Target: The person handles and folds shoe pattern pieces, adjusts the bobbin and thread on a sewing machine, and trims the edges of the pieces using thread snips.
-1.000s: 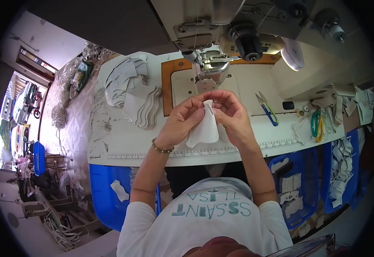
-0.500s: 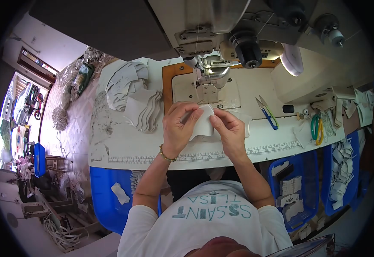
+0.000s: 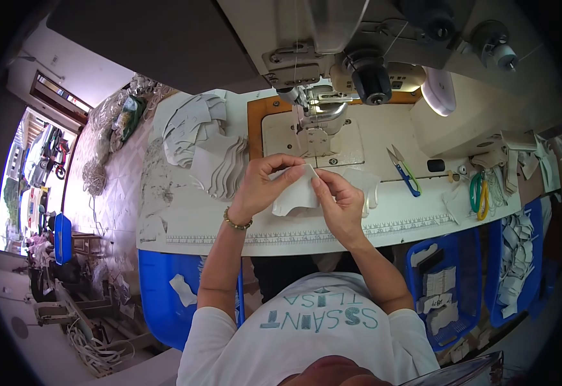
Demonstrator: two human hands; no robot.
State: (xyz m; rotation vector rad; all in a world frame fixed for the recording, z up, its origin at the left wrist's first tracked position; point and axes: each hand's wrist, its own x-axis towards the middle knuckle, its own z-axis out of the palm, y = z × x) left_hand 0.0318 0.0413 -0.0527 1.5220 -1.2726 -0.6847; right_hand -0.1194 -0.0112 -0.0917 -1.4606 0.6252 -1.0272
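Between both hands, in front of the sewing machine's needle area (image 3: 319,112), is a white fabric piece (image 3: 296,195). My left hand (image 3: 265,186) pinches its upper edge from the left, thumb on top. My right hand (image 3: 342,204) pinches the same edge from the right, close to the left fingertips. The lower part of the piece hangs free over the table. Behind my right hand, another white piece (image 3: 371,186) lies on the table, partly hidden. Stacked white pieces (image 3: 220,161) lie left of my left hand.
Scissors (image 3: 404,172) lie right of the machine plate, with green and yellow-handled tools (image 3: 479,195) farther right. A ruler strip (image 3: 281,238) runs along the table's front edge. Blue bins (image 3: 155,293) holding white pieces stand below the table on both sides.
Both hands have come lower, toward the table's front edge, since the earliest frame. The fabric piece between them has turned and now spreads toward the left. Both pinches remain.
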